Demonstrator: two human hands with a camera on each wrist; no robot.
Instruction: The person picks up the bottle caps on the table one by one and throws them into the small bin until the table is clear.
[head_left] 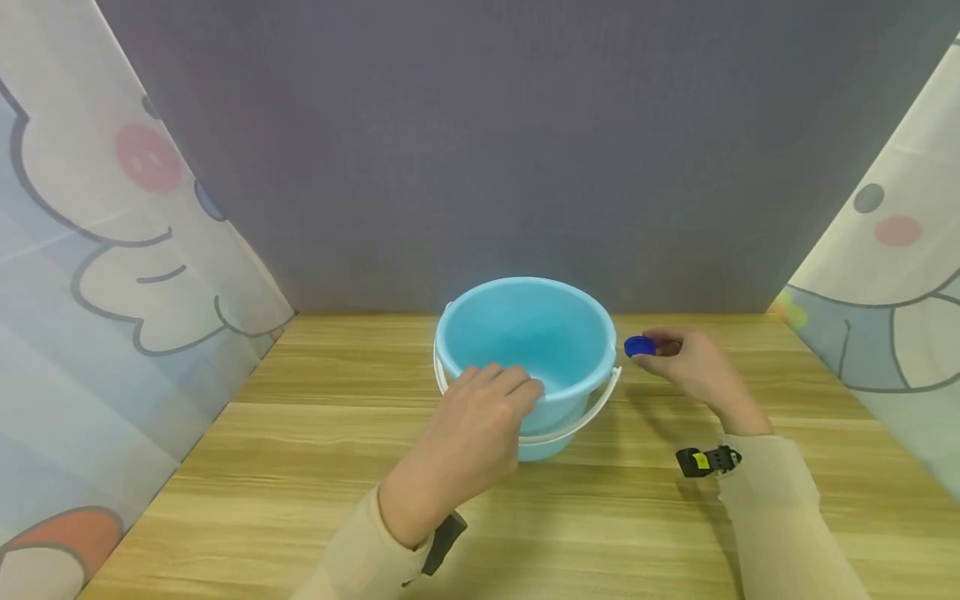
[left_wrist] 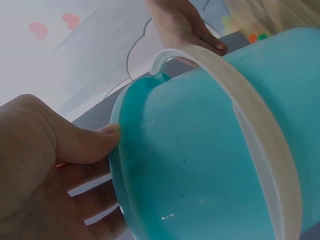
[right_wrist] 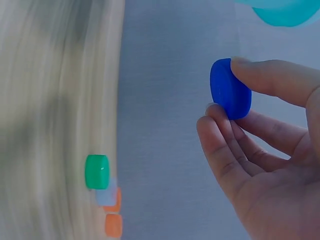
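A light blue bucket (head_left: 525, 321) stands upright on the wooden table, its white handle (head_left: 596, 408) hanging down on the near side. My left hand (head_left: 480, 425) grips the near rim; in the left wrist view the thumb (left_wrist: 90, 145) lies against the outside and the other fingers go behind the rim. Just right of the bucket, my right hand (head_left: 693, 367) pinches a round blue bottle cap (head_left: 640, 347) between thumb and fingers, above the table. In the right wrist view this cap (right_wrist: 230, 90) is seen nearly edge-on, with the thumb at its top.
Beyond the right hand, the right wrist view shows a green cap (right_wrist: 97, 171), a pale cap (right_wrist: 102, 197) and two orange caps (right_wrist: 114, 226) on the table. A dark grey panel (head_left: 495, 150) rises behind the table, and printed curtains (head_left: 97, 275) hang at both sides.
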